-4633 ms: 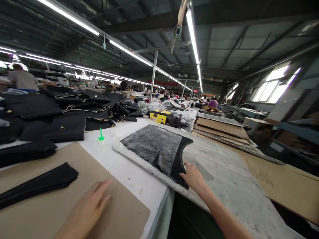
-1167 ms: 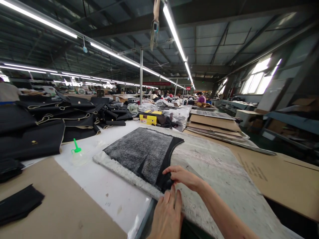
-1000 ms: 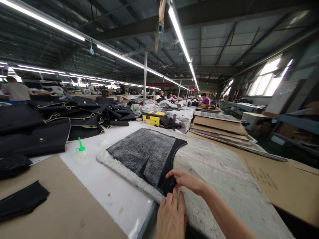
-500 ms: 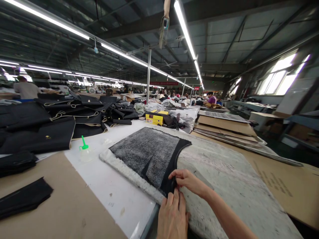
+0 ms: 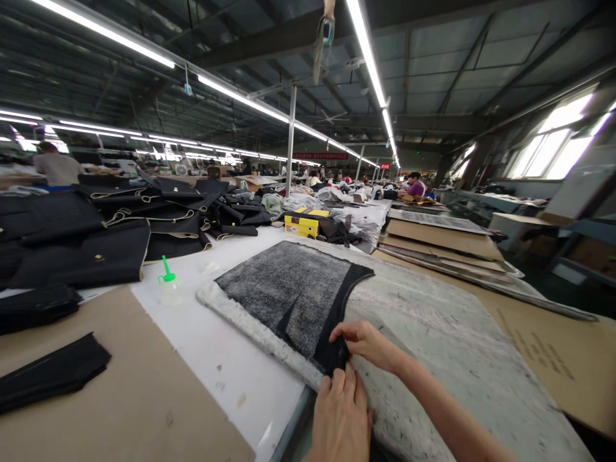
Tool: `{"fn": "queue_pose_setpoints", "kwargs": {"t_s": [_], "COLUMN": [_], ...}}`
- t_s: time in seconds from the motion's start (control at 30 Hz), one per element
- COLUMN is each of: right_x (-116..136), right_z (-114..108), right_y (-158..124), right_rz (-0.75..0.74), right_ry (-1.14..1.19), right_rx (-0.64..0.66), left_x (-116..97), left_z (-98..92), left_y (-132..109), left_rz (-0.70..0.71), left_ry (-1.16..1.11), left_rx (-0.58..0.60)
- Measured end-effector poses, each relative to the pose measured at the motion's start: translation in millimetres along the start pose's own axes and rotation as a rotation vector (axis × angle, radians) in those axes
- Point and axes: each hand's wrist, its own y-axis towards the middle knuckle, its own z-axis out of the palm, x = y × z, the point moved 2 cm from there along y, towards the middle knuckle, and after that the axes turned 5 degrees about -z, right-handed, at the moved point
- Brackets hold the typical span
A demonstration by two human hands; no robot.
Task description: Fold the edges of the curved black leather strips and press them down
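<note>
A black fabric panel [image 5: 298,292] with a speckled grey layer on most of its face lies flat on a grey-white padded board [image 5: 423,321]. A dark slit shows in its speckled part, and plain black cloth borders its curved right side. At the near end of that border, my right hand [image 5: 363,343] is closed on the edge, thumb and fingers pinching the cloth. Just below it, my left hand [image 5: 341,407] has its fingers together on the panel's near corner, where the edge is turned up. The fingertips partly hide the cloth there.
A clear squeeze bottle with a green nozzle [image 5: 167,269] stands on the white tabletop [image 5: 216,346]. Black garment pieces [image 5: 96,244] are heaped at left, with a black strip [image 5: 58,372] nearer. A yellow box [image 5: 301,223] stands behind the board; cardboard sheets [image 5: 437,234] are stacked at right.
The whole view has shifted slightly. Both hands stay at the panel's near right edge, with a little more of the turned-up black cloth showing between them.
</note>
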Motion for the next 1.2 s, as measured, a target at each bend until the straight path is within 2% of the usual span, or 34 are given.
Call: {"fn": "queue_pose_setpoints", "kwargs": {"t_s": [0.1,0.17,0.37,0.5,0.67,0.8,0.9,1.03,1.2], "right_x": [-0.9,-0.7,11.5,21.9,30.6,28.8,18.6,-5.7,-29.1], "right_z": [-0.6,-1.4,-6.1,-6.0,-3.2,-2.9,-6.6,-17.0,-33.1], "right_y": [0.7,1.3,2.8,0.5,-4.9,-4.5,1.9,18.5,39.7], "right_rz": [-0.009,-0.024,-0.168,-0.273,-0.346,-0.364,-0.324,-0.195,-0.053], "right_ry": [-0.029,-0.076,-0.315,-0.398,-0.431,-0.355,-0.256,-0.072,0.170], "right_rx": [0.024,0.023,-0.058,-0.029,0.030,0.036,-0.063,-0.270,-0.461], "left_x": [-2.1,-2.8,-2.1,-0.9,-1.4,-1.8,-2.1,-1.9,1.9], "left_z": [-15.9,-19.8,-13.7,-11.5,-11.8,-9.3,-6.2,-1.9,7.6], "left_y": [-3.4,-5.0,-9.1,-10.9,-11.5,-12.0,-13.0,-13.1,-12.0], "left_rz": [0.015,0.020,0.027,0.022,0.026,0.011,0.002,0.013,0.010], "left_ry": [0.000,0.003,0.028,0.036,0.036,0.019,0.013,0.027,0.013], "left_rx": [0.044,0.037,-0.046,-0.075,-0.073,-0.074,-0.078,-0.100,-0.209]}}
